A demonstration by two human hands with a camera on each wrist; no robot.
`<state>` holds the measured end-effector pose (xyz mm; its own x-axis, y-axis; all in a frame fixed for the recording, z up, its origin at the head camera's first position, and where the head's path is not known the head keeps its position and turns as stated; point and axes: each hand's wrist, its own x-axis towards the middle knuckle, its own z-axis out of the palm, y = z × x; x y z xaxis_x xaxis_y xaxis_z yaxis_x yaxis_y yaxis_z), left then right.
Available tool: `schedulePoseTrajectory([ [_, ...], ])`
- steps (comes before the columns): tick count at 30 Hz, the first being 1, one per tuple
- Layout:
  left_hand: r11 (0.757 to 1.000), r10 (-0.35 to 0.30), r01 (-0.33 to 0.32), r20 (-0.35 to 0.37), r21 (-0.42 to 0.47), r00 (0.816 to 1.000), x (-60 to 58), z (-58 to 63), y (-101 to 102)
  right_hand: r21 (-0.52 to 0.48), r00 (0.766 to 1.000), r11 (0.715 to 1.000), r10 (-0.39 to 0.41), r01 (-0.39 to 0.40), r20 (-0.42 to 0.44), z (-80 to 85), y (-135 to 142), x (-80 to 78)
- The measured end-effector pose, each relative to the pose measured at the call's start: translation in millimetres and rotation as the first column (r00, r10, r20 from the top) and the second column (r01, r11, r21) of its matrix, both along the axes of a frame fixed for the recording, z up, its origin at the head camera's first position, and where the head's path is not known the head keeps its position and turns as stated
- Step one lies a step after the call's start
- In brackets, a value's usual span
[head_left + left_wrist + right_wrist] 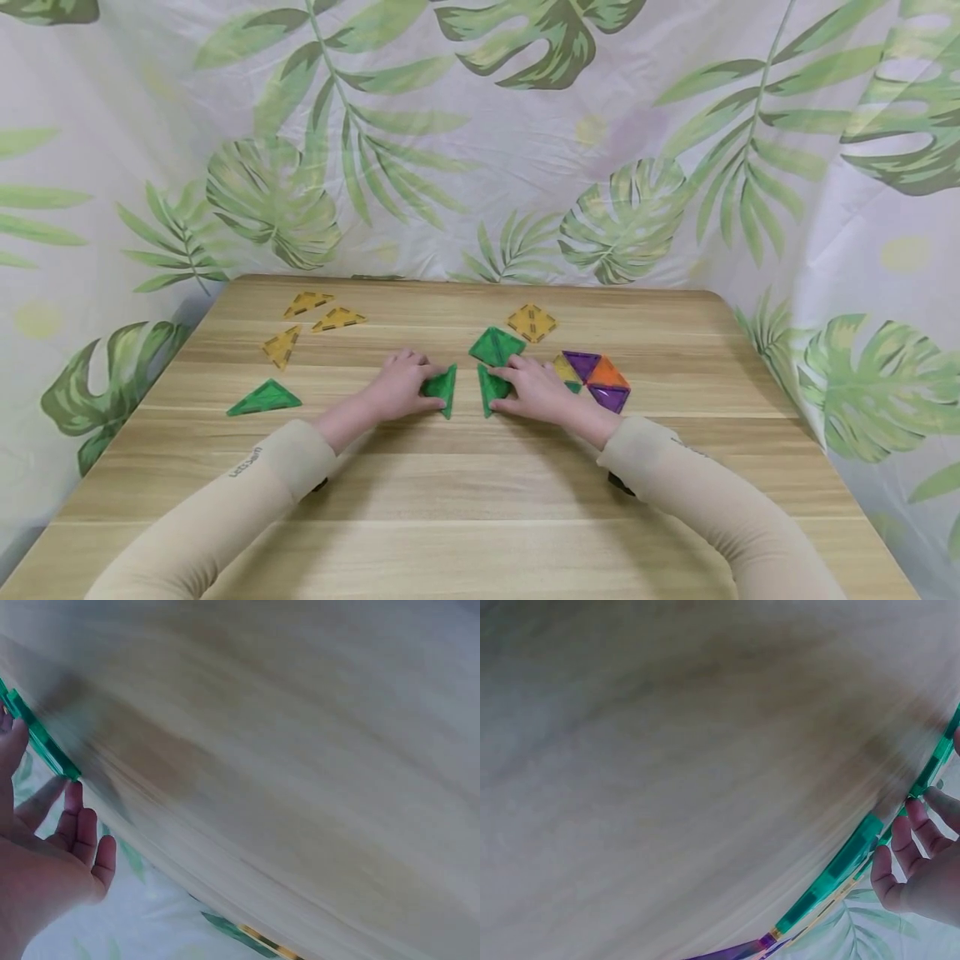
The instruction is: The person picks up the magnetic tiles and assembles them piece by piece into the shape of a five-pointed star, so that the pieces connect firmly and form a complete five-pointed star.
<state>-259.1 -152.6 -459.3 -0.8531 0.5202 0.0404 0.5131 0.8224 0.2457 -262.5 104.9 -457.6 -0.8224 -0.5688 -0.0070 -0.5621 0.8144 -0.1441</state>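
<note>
In the head view, my left hand [402, 387] pinches a green triangular tile [442, 390] by its corners between thumb and fingers. Facing it across a narrow gap, my right hand [542, 392] grips a second green triangular tile [492, 388] the same way. The long straight sides of both tiles point toward each other. Just behind the right hand lies a green diamond [495, 343] made of two triangles. Both wrist views catch the held tiles edge-on, the left one [43, 742] at the far left and the right one [932, 765] at the far right.
A partial hexagon of purple, orange, yellow and green triangles [609, 397] lies beside the right wrist. Behind it is a yellow diamond [532, 323]. At the table's left are three loose yellow triangles [339, 319] and a green triangle [265, 398]. A leaf-patterned cloth [517, 133] hangs behind.
</note>
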Motion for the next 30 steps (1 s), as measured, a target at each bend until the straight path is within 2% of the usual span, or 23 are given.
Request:
schedulePoseTrajectory([
  [6,1.0,0.025,-0.025,-0.006,0.001,1.0,4.0,4.0,19,0.008,1.0,1.0,0.001,-0.001,-0.002,-0.9,-1,-1.9],
  [11,1.0,0.002,-0.002,-0.016,-0.009,1.0,4.8,6.4,31,-0.011,1.0,1.0,0.009,-0.009,0.007,0.1,0,-1.2],
  [19,1.0,-0.016,0.016,-0.049,-0.003,0.999,3.4,2.9,42,-0.014,1.0,1.0,0.009,-0.009,-0.003,-0.9,1,0.7],
  [25,1.0,-0.028,0.029,-0.031,0.013,0.999,1.0,4.2,40,-0.02,1.0,1.0,0.004,-0.004,-0.002,-1.0,1,1.6],
  [28,0.999,-0.025,0.025,-0.007,0.043,1.0,-4.6,7.7,30,-0.032,1.0,0.999,0.006,-0.006,0.006,-0.8,1,2.8],
  [30,0.997,0.001,-0.003,0.021,0.075,1.0,-10.0,12.4,20,-0.045,1.0,0.999,0.014,-0.014,0.011,-1.0,3,3.7],
])
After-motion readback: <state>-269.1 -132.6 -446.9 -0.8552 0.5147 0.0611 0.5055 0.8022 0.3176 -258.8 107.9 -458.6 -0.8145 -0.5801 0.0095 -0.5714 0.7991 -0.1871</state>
